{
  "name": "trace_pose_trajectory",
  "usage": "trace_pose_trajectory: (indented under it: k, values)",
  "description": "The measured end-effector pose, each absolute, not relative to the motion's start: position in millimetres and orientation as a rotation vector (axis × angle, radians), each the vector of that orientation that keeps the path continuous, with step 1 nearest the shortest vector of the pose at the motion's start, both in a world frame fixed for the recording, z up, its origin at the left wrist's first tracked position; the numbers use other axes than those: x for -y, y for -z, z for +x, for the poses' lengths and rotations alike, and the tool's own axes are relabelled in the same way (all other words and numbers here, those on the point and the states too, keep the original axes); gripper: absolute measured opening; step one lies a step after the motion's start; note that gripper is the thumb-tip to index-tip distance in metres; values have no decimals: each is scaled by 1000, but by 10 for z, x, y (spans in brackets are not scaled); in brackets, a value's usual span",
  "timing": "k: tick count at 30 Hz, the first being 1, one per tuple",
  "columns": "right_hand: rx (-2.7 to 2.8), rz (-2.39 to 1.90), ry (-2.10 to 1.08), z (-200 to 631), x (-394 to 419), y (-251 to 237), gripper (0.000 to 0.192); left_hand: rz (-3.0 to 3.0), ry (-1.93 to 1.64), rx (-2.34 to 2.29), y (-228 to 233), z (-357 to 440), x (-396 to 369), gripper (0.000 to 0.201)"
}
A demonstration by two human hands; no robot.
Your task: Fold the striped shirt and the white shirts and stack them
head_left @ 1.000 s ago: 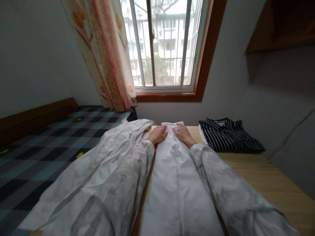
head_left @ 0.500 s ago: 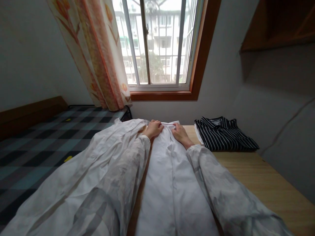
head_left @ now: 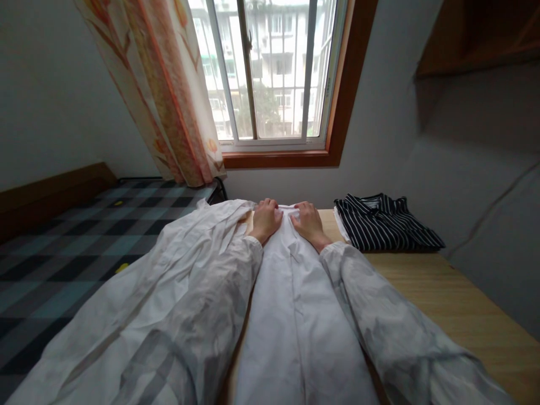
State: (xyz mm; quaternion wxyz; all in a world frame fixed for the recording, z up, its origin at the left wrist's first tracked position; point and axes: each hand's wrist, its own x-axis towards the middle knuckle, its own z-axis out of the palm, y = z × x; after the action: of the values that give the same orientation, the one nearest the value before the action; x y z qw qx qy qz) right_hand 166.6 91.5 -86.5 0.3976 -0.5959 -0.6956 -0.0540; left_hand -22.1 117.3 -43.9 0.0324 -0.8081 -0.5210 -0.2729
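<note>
A long white shirt [head_left: 274, 315], its sides folded in to a strip with a seam down the middle, lies lengthwise in front of me. At its far end, my left hand [head_left: 266, 220] is closed on the left corner, fingers bent over the edge and thumb turned inward. My right hand [head_left: 309, 223] grips the right corner the same way, a short gap from the left. The fingertips are partly hidden behind the edge. Beside my left forearm a second white garment [head_left: 169, 270] lies loose and wrinkled.
On the wooden tabletop [head_left: 447, 298] at the right rests a folded black-and-white striped shirt [head_left: 383, 225], with something white under it. A checkered bed [head_left: 63, 270] is at the left. Behind are a curtain [head_left: 169, 112] and a barred window [head_left: 274, 73]; a wooden shelf [head_left: 481, 42] juts out upper right.
Both hands have shifted from pinching the far edge to lying over the corners, with more of each hand's back showing. The far end looks flatter. The view has tilted slightly.
</note>
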Motion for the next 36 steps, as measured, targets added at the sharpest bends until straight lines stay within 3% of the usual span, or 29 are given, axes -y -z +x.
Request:
trace_pose_trajectory:
  k: [6,11,16,20,22,29,36]
  values:
    - [1703,-1605,-17,1653,-735,717,17,-2606,383,1698,321,-190,-826,41]
    - [1842,-1732,-89,1678,-358,634,29,-2625,191,1762,233,-130,-736,27]
    - [1943,-1733,-90,1675,71,570,31,-2629,402,1769,195,33,-682,33]
    - [1958,-1636,-82,1699,204,590,13,-2579,459,1882,275,134,-641,32]
    - [2004,-1551,-69,1724,221,629,17,-2600,474,1889,324,109,-626,34]
    - [2184,-1488,-26,1836,232,743,21,-3143,845,1387,454,-249,-430,37]
    - [2167,-1350,-127,1907,202,779,19,-3205,1033,1315,531,-435,-205,40]
